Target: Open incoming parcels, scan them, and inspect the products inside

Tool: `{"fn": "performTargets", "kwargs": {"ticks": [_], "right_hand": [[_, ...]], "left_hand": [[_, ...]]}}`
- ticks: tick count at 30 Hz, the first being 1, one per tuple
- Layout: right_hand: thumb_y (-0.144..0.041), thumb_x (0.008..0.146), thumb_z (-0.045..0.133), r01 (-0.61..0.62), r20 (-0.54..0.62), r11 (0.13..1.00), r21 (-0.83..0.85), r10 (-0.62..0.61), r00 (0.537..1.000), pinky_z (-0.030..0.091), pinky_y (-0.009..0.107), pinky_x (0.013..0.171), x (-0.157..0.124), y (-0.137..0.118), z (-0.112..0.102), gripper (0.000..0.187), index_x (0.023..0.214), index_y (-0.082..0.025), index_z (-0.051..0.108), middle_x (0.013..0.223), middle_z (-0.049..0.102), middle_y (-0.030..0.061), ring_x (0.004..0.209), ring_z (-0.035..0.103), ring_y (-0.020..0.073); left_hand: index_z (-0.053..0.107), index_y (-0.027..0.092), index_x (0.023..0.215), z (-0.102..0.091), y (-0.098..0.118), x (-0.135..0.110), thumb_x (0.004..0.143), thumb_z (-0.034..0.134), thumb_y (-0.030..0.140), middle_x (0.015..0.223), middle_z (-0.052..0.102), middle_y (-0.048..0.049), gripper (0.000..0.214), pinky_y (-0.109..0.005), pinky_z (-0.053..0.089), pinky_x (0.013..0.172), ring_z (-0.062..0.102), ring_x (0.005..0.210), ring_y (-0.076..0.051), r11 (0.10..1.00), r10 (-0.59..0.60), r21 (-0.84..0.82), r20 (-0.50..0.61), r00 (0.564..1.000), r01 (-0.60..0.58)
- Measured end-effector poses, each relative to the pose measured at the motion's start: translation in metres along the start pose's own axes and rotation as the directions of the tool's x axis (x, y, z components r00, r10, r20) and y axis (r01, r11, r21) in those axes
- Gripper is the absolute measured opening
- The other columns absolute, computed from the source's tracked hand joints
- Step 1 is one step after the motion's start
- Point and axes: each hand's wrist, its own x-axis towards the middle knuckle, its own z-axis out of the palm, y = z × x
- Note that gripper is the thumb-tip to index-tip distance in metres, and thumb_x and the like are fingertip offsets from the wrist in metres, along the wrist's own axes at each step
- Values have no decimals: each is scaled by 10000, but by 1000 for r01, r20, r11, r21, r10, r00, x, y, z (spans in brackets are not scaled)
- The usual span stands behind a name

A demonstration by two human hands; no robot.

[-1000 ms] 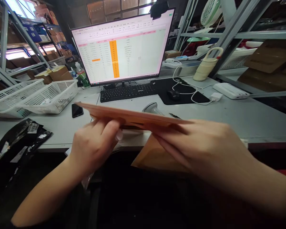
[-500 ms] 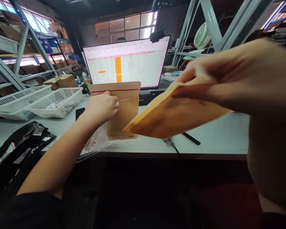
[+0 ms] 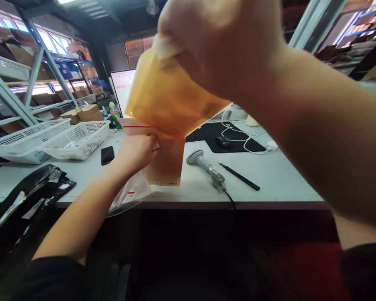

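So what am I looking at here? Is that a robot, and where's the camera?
No robot here: these are a person's own bare hands, seen by a camera worn on their head, looking forward and down. The right hand, raised near the camera and blurred, holds a yellow envelope. The left hand holds a brown cardboard mailer at the table's near side. A clear plastic bag shows below that hand; whether it is held too is unclear. On the table lie a phone, a scanner, a thin black tool and a computer mouse on its pad.
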Motion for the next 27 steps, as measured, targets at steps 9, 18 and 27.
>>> {"fn": "performTargets", "kwargs": {"ticks": [9,18,27], "right_hand": [[-536,908,256,221,55,955,196,-236,970,389,359,613,51,-19,23,712,1260,-2,567,1153,677,76,1098,639,238],[-691,694,362,-41,402,932,361,-116,908,411,364,613,50,31,34,980,1290,50,599,881,643,-9,933,656,252],[-456,881,247,-43,319,790,612,-197,927,406,323,659,23,17,44,738,1160,99,645,868,666,-4,911,641,165]], "left_hand": [[690,173,1044,2,5,3,929,479,346,1023,742,-128,296,-358,495,713,710,948,-303,1000,14,28,-20,1000,-13],[625,177,1075,9,3,4,953,470,343,1065,733,-116,258,-339,499,740,710,982,-283,1000,23,16,-54,998,-23],[474,160,1326,13,7,12,952,507,342,1055,739,-140,417,-353,512,776,723,975,-303,997,-30,-73,-66,997,25]]}}
